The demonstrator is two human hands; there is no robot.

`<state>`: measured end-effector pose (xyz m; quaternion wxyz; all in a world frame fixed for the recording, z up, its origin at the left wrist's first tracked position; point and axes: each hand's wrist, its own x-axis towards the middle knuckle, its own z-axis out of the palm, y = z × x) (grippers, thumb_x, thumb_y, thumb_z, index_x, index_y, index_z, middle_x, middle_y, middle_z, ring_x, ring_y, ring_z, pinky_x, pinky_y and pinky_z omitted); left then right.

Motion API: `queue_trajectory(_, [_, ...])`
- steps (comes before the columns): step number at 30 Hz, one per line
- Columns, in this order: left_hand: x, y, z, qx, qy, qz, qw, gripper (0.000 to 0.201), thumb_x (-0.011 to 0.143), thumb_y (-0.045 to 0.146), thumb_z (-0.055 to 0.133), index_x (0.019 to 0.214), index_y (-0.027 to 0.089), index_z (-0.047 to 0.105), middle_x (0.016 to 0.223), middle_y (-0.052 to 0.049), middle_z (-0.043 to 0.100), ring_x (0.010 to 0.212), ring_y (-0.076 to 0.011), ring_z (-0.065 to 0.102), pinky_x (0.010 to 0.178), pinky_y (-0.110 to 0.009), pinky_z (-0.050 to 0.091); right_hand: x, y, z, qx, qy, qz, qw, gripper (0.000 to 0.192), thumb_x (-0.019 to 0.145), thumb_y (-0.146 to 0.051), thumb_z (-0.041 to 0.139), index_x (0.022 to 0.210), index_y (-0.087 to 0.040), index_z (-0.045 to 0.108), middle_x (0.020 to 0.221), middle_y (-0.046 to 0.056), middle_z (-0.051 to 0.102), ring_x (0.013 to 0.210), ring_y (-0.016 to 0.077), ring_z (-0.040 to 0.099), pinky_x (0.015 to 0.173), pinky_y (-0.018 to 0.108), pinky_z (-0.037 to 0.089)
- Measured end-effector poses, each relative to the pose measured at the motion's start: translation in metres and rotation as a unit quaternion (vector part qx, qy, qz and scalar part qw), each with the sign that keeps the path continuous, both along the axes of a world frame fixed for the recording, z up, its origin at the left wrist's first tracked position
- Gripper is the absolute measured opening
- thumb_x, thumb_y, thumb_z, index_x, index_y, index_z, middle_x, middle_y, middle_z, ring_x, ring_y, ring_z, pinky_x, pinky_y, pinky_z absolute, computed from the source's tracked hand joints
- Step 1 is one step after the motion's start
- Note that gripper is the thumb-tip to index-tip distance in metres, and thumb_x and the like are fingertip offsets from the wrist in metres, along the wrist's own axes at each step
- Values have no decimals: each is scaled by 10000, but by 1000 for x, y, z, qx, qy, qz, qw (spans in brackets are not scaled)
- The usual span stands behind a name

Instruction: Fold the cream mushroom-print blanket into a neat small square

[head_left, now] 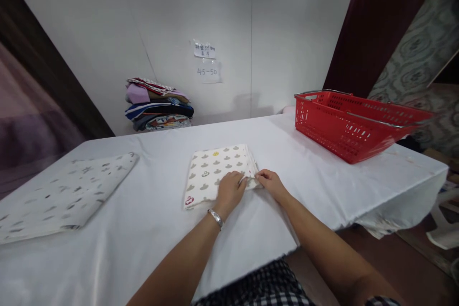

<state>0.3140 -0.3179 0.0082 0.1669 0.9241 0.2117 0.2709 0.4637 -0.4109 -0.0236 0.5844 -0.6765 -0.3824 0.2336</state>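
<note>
Table under a white cover, against a pale wall. Folded patterned cloth lies mid-table; left hand presses on it, right hand pinches its near corner. Red basket far right; clothes stack at wall.

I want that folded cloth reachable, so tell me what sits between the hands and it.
Nothing visible does. The left hand rests on the folded patterned cloth, and the right hand pinches its near right corner. The red basket stands apart on the right.

White-clothed table, two folded cloths, clothes stack, red basket
</note>
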Motion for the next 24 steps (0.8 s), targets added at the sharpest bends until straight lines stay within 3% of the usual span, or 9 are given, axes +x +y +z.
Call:
queue_trajectory(9, [-1, -2, 2, -26, -9, 13, 1000, 219, 871, 255, 390, 714, 194, 529, 748, -20, 549, 738, -158, 480, 661, -287, 346, 0, -4, 1, 1, 4, 39, 999, 163, 711, -338, 555, 697, -179, 587, 598, -40, 524, 570, 105, 454, 559, 223, 353])
queue_trajectory(14, [0, -4, -1, -2, -9, -6, 1000, 114, 840, 229, 466, 848, 207, 577, 856, -26, 596, 824, -176, 502, 727, -314, 364, 0, -6, 0, -4, 12, 48, 999, 125, 671, -303, 586, 694, -181, 579, 605, -44, 515, 569, 102, 441, 554, 223, 348])
queue_trajectory(19, [2, -9, -1, 58, 1, -26, 998, 256, 826, 247, 520, 1079, 228, 553, 1067, -51, 587, 982, -216, 498, 818, -363, 370, -1, -6, 3, 11, 6, 38, 999, 129, 687, -308, 563, 694, -178, 560, 604, -45, 492, 579, 101, 430, 550, 217, 353])
queue_trajectory(24, [6, -8, 0, 87, 9, -46, 995, 231, 873, 222, 450, 1073, 224, 564, 1036, -53, 603, 949, -198, 523, 804, -357, 398, -6, -10, 5, 18, -59, 23, 998, 116, 749, -303, 523, 723, -190, 526, 614, -52, 479, 549, 88, 399, 510, 205, 318])
